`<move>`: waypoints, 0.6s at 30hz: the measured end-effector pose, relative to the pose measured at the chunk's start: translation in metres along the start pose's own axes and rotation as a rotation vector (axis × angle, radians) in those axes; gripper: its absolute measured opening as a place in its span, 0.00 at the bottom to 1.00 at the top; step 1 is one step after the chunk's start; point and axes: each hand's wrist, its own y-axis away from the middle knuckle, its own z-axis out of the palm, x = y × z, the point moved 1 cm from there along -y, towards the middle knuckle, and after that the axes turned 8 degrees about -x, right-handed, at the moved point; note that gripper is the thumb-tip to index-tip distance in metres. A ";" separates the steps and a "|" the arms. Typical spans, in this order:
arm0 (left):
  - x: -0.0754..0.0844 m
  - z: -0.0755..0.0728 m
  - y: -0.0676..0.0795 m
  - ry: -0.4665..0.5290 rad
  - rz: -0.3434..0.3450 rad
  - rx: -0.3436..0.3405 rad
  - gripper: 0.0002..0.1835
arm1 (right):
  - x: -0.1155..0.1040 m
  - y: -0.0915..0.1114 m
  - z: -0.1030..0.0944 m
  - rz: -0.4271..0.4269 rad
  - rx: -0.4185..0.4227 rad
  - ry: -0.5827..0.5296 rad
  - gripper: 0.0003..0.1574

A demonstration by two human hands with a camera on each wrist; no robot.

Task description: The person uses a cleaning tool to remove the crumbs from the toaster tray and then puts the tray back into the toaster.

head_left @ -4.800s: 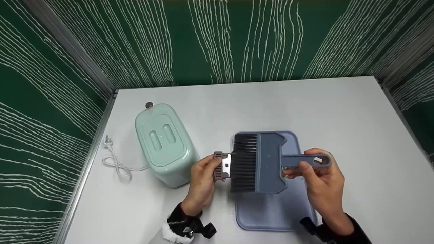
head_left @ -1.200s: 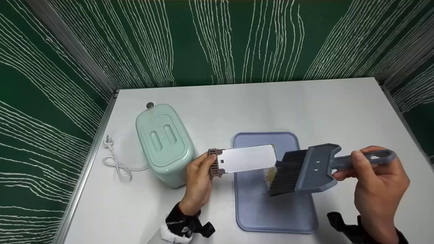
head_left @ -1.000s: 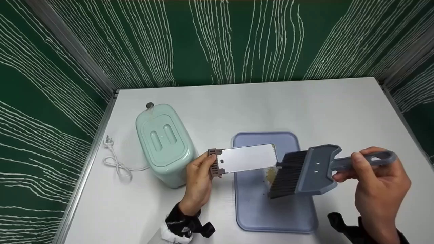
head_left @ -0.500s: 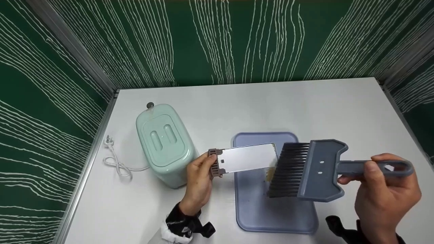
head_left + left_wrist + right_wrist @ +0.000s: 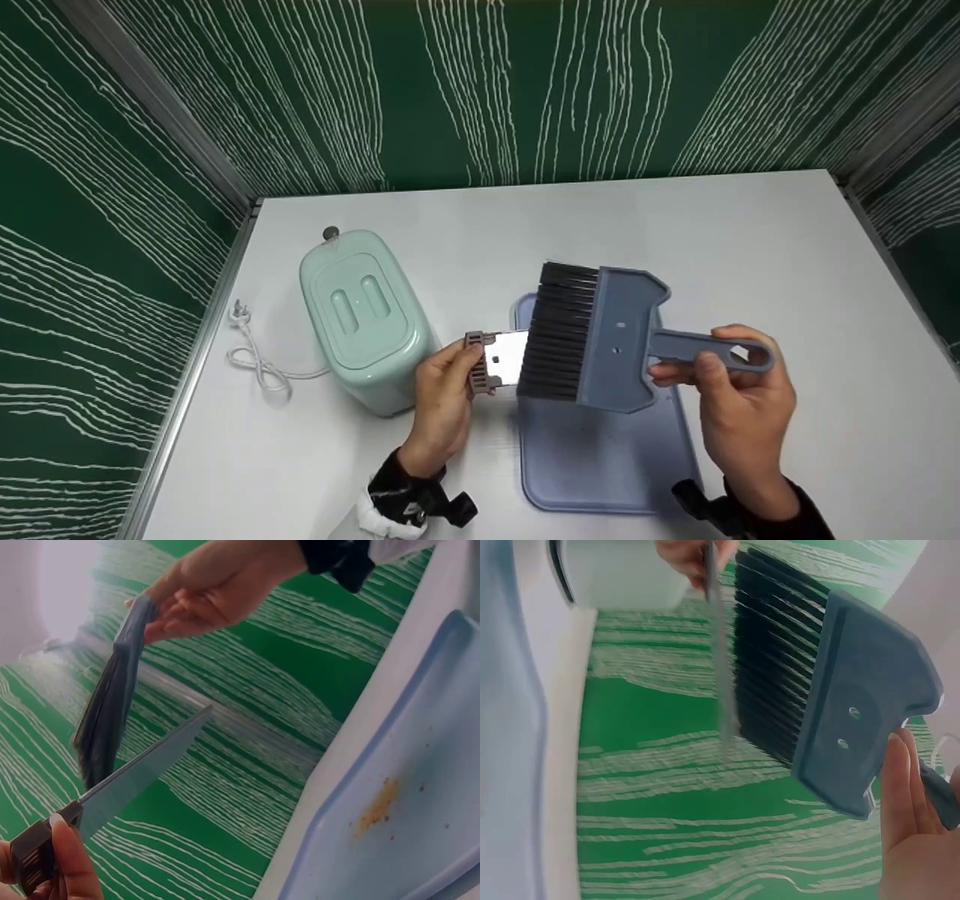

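In the head view my left hand (image 5: 444,397) pinches the brown slotted end of a crumb tray (image 5: 507,358), a flat metal plate. My right hand (image 5: 746,409) grips the handle of a grey-blue hand brush (image 5: 619,341). Its dark bristles (image 5: 105,720) lie over the metal plate, close to its upper face in the left wrist view, and hide most of it from above. Below both is a blue tray (image 5: 607,472). Yellow-brown crumbs (image 5: 379,806) lie on it, with several darker specks around them.
A mint-green toaster (image 5: 371,322) with a lid on top stands left of my left hand. Its white cord and plug (image 5: 255,352) lie on the white table (image 5: 720,240) near the left edge. Green walls (image 5: 480,90) with white lines enclose the table.
My right hand has moved left with the hand brush, from beyond the crumb tray's far end to over most of its plate. My left hand has barely moved.
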 end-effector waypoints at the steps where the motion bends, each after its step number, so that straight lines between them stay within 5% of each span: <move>1: 0.000 0.000 0.000 0.001 -0.001 -0.004 0.14 | 0.003 0.001 0.001 0.020 -0.015 0.011 0.18; 9: -0.001 0.002 0.000 0.008 -0.023 -0.021 0.14 | 0.011 0.005 0.004 0.150 -0.060 0.115 0.17; 18: -0.002 0.001 0.000 0.012 -0.020 -0.013 0.13 | 0.011 0.001 0.003 0.152 -0.082 0.161 0.16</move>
